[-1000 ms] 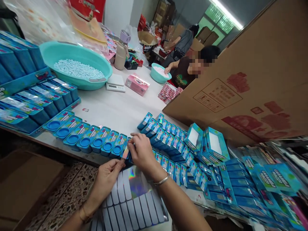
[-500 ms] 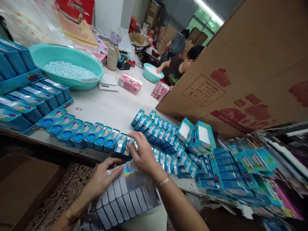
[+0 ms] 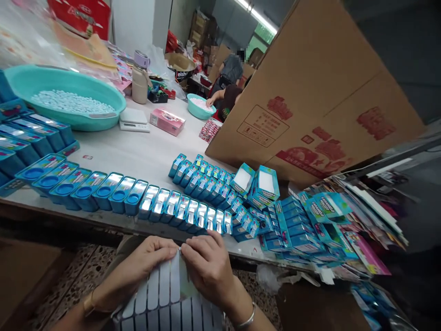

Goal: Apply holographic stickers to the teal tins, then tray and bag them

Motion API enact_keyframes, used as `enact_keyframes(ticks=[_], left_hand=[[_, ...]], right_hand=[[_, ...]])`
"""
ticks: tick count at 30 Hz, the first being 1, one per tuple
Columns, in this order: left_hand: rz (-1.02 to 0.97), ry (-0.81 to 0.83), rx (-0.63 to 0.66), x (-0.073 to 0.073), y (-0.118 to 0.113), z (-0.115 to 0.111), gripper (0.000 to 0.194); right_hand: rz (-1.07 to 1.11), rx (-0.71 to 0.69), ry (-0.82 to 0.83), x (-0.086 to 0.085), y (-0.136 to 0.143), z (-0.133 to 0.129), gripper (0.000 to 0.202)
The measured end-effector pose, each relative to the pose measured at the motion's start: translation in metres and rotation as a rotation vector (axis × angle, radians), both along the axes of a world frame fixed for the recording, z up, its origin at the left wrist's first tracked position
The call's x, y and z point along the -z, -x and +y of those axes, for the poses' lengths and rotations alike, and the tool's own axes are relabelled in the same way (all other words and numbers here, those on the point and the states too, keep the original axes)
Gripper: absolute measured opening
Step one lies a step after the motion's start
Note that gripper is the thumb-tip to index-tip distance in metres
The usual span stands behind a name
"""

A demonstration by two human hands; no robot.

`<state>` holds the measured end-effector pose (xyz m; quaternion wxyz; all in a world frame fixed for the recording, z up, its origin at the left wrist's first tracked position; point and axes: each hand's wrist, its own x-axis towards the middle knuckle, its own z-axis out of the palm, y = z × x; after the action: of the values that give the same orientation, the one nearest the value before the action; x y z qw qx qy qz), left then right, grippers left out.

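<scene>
My left hand [image 3: 151, 259] is closed on a sheet of pale rectangular stickers [image 3: 163, 287], thumb on top near the upper edge. My right hand [image 3: 212, 264] pinches at that same edge, its fingertips almost touching the left thumb. Whether a sticker is lifted between them is hidden. Just beyond the hands, a row of small blue boxes [image 3: 168, 207] lines the table's front edge. The right part of the row carries shiny strips on the tops; on the left, boxes with round recesses [image 3: 89, 188] show.
More blue boxes [image 3: 206, 181] stand behind the row, beside open display boxes [image 3: 266, 181]. A large carton [image 3: 310, 101] leans at the right. Farther back are a teal basin [image 3: 117, 108] of pale pieces, a scale [image 3: 134, 120], a pink box [image 3: 167, 122] and a bottle [image 3: 140, 82]. Two people are beyond.
My right hand has drawn back from the tops of the blue boxes to the sticker sheet's upper edge, beside my left hand. The view has shifted right.
</scene>
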<state>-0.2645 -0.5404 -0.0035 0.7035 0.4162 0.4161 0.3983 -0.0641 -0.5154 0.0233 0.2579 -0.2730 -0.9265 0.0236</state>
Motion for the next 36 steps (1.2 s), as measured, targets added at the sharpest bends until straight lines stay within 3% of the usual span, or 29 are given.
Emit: enact_keyframes(ticks=[4, 8, 11, 17, 24, 32, 36], left_hand=[[-0.013, 0.02, -0.047, -0.001, -0.001, -0.003, 0.03], [-0.049, -0.009, -0.089, 0.002, 0.012, -0.002, 0.028], [-0.025, -0.059, -0.063, 0.004, 0.025, -0.001, 0.028], [0.116, -0.183, -0.091, 0.011, 0.041, -0.003, 0.033], [0.0, -0.11, -0.091, 0.019, 0.045, 0.002, 0.031], [0.086, -0.162, -0.134, 0.028, 0.054, 0.008, 0.032], [0.209, -0.169, -0.225, 0.045, 0.06, 0.01, 0.028]], right_hand=[[0.048, 0.001, 0.019, -0.003, -0.001, -0.004, 0.021], [0.112, -0.01, 0.222, -0.006, 0.015, 0.005, 0.009], [0.098, -0.029, 0.327, -0.009, 0.03, 0.013, 0.013], [0.001, -0.052, 0.173, -0.007, 0.05, 0.017, 0.015], [-0.01, -0.074, -0.011, -0.002, 0.056, 0.019, 0.019], [-0.007, -0.032, 0.081, 0.012, 0.07, 0.025, 0.015], [0.011, -0.058, 0.155, 0.003, 0.08, 0.029, 0.015]])
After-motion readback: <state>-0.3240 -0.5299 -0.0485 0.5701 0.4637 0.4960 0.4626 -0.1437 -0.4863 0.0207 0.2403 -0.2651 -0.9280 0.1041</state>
